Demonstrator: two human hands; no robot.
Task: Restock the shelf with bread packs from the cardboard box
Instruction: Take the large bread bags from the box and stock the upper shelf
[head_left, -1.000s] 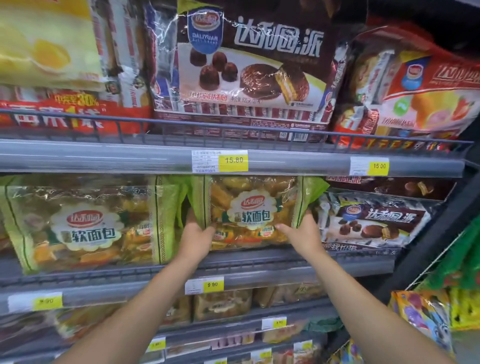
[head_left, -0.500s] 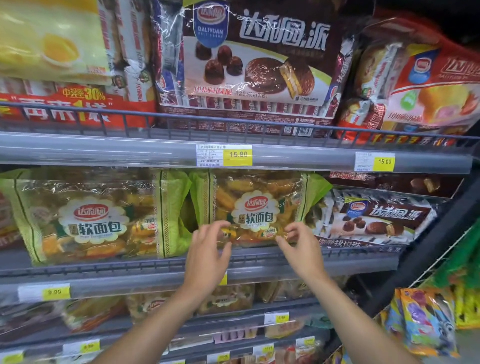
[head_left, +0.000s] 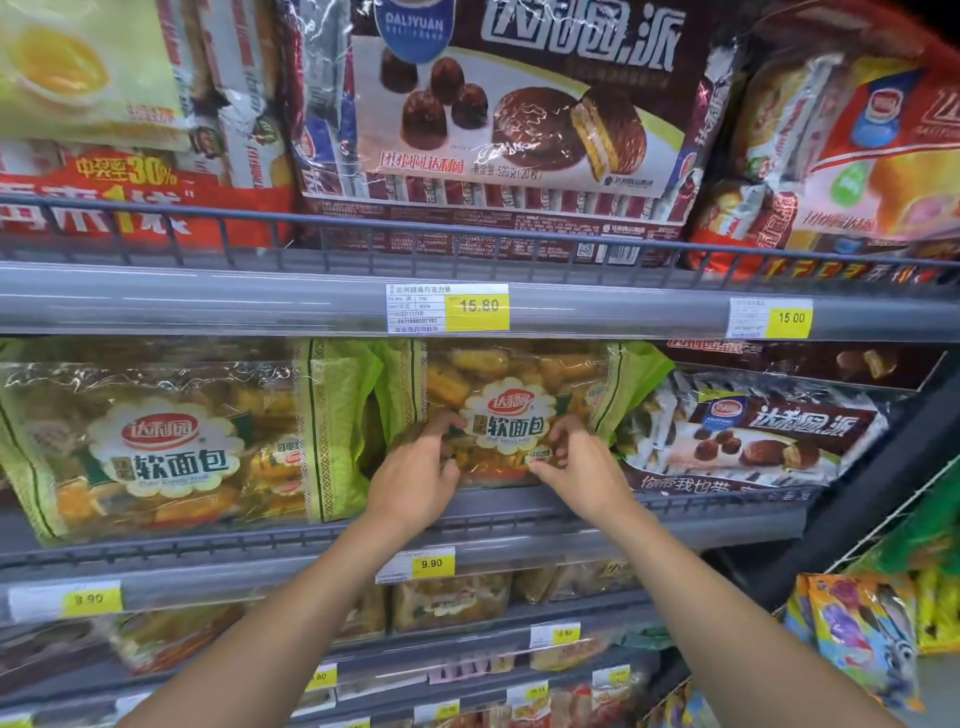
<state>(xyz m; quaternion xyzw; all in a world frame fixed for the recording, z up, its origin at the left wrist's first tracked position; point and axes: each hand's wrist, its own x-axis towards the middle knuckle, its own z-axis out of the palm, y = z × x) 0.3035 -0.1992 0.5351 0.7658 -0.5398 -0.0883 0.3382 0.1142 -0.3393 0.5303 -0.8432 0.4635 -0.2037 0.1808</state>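
A clear bread pack (head_left: 511, 374) with green side panels stands upright on the middle shelf (head_left: 701, 512), under the 15.80 price tag. My left hand (head_left: 415, 475) and my right hand (head_left: 579, 465) are both on the lower front of this pack, fingers curled into the plastic either side of its label. A second, larger bread pack (head_left: 156, 447) of the same kind stands to its left, with a narrow gap between them. No cardboard box is in view.
A chocolate pie pack (head_left: 769, 431) lies right of the held pack. The upper shelf carries a big chocolate pie pack (head_left: 519, 104) and red packs (head_left: 857, 156). Lower shelves hold more bread bags (head_left: 452, 597). Colourful snack bags (head_left: 857, 634) hang at the lower right.
One second ago both hands held the pack's lower sides. They came off with fingers spread, and now they are back on its front with fingers curled.
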